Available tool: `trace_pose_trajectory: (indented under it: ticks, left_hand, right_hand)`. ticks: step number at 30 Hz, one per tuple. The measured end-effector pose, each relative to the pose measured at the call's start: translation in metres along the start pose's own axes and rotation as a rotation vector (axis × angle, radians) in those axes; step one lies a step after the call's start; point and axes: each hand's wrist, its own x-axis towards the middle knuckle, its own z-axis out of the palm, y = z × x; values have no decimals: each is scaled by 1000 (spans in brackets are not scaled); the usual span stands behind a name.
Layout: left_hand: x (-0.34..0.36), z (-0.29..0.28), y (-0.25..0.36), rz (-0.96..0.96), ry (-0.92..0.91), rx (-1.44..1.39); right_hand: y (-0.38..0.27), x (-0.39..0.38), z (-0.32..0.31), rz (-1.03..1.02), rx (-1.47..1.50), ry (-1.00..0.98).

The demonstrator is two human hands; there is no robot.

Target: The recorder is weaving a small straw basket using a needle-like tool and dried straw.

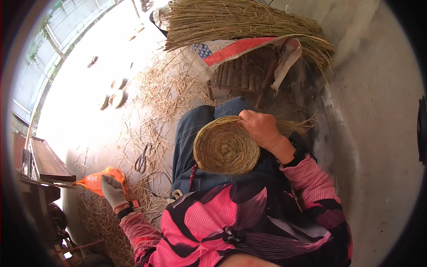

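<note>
My right hand [260,129] is closed on the upper right rim of a round, coiled straw basket [224,149], which rests on my blue-clad thighs. Loose straw ends [296,125] stick out to the right behind that hand. My left hand [112,189], in a pale grey glove, is off at the lower left with curled fingers, beside an orange plastic bag [93,181]; what it grips is too unclear to make out.
Long straw bundles [244,24] lie on a printed sack [235,51] over a wooden chair [240,75] ahead. Scissors [141,160] lie among straw scraps on the floor. A wooden tray [49,158] stands at left, a pale wall [373,133] at right.
</note>
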Motion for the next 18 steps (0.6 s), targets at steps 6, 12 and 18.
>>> trace_pose_trajectory:
  ticks: [6,12,18]
  left_hand:
    - [-26,8,-17,-2,126,403]
    - [-52,71,-18,561,-416,1257]
    - [-181,229,-63,890,-1076,1683]
  right_hand:
    - [-8,4,18,130,15,35]
    - [-8,24,30,112,-15,-137]
    - [-12,34,40,113,-9,-233]
